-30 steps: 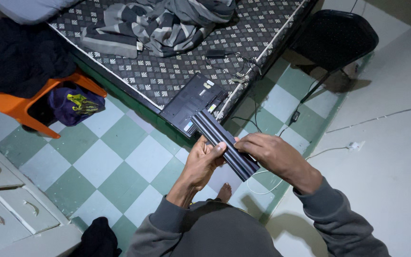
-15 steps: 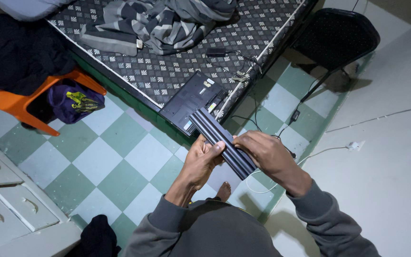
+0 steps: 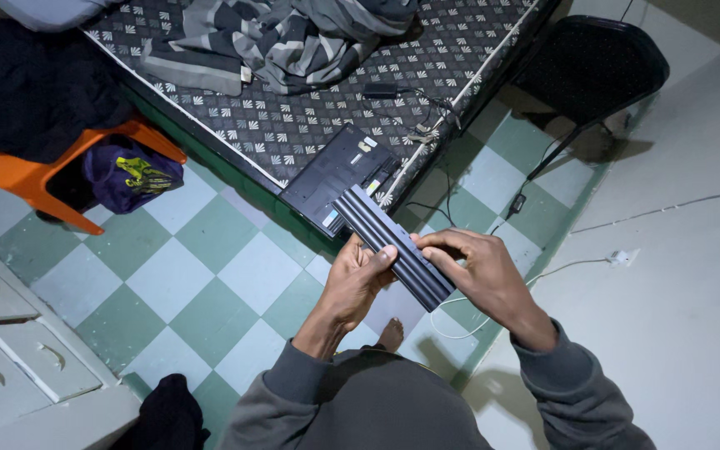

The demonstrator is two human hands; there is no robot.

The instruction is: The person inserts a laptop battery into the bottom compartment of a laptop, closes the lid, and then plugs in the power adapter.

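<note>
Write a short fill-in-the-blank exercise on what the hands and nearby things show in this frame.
1. Both hands, left hand and right hand, hold a long dark ____.
2. The laptop lies upside down on the ____.
3. The plastic stool is coloured ____.

Missing words: battery pack; bed; orange.

The room is dim, with a cool, bluish cast. Light seems to come from above and left, since shadows fall toward the lower right: the person's shadow (image 3: 493, 379) lies soft on the pale wall (image 3: 677, 275), and the black chair (image 3: 593, 67) throws a dark patch onto the floor (image 3: 168, 275) beside it. The dark clothes (image 3: 35, 83) at upper left lose all detail in blackness. No glare shows; the tiles give only a dull sheen. Focus is fairly sharp throughout, with slight grain in dark areas. Straight lines lean outward near the edges, a wide-angle stretch.
</note>
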